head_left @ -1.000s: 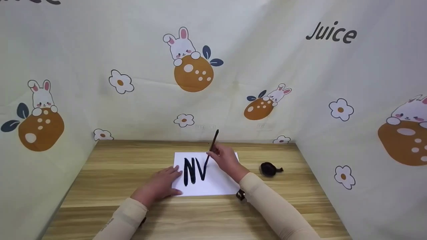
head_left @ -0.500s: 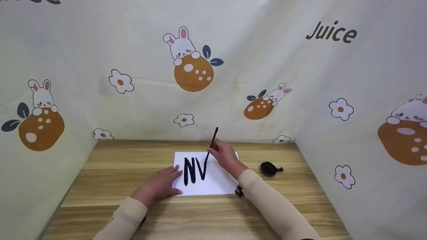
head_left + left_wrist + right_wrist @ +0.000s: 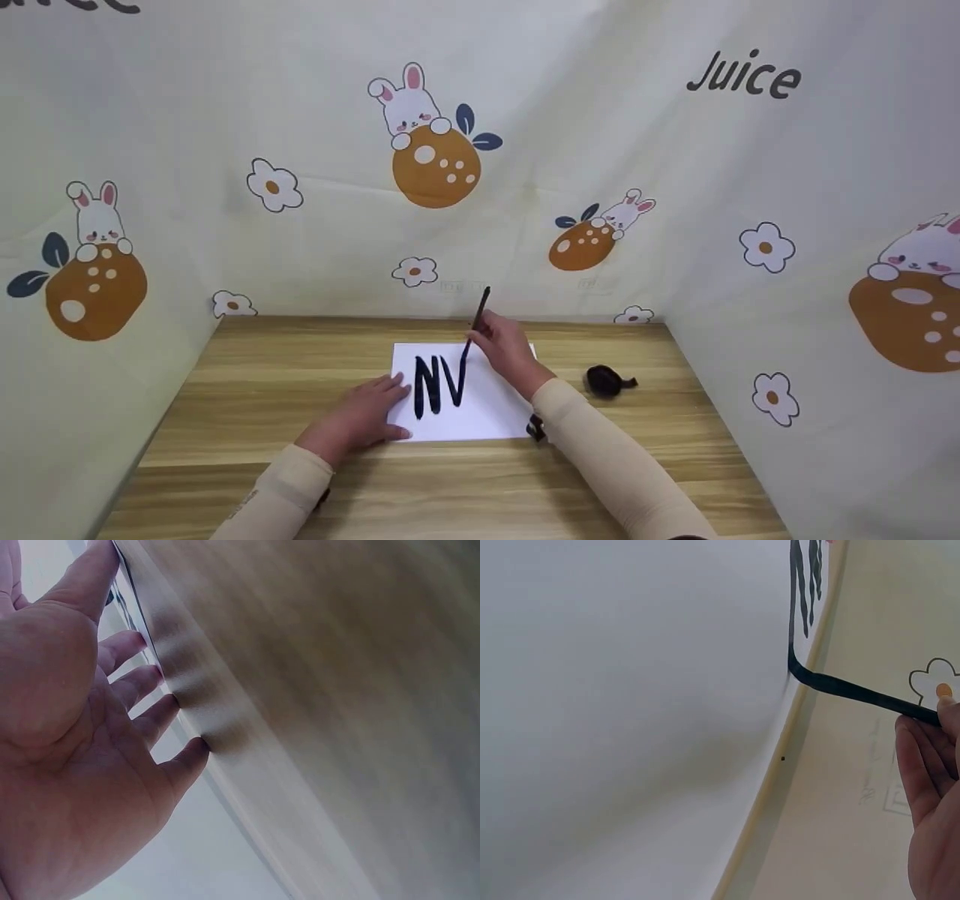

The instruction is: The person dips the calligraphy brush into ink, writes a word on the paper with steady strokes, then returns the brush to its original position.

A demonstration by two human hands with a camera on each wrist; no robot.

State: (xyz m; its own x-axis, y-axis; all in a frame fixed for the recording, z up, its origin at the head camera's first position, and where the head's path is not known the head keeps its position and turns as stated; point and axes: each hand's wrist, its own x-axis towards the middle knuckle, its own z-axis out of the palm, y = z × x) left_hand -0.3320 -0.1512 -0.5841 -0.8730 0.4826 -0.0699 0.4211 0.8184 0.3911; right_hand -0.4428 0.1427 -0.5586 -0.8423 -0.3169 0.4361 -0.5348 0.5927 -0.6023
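Note:
A white sheet of paper lies on the wooden table, bearing thick black strokes that read like "N" and "V". My right hand pinches a dark, slim paintbrush between thumb and fingers, handle pointing up and away. In the right wrist view the brush's bristles bend against the paper at the end of a black line. My left hand rests on the paper's left edge, fingers spread; the left wrist view shows the fingertips down on the surface.
Right of the paper sits a small round black dish with a short handle. Wooden tabletop extends around the sheet. Pale fabric walls printed with rabbits, oranges and flowers enclose the table at the back and both sides.
My right hand and the brush have moved slightly away from me, lengthening the right stroke of the "V" toward the paper's far edge. My left hand stays in place.

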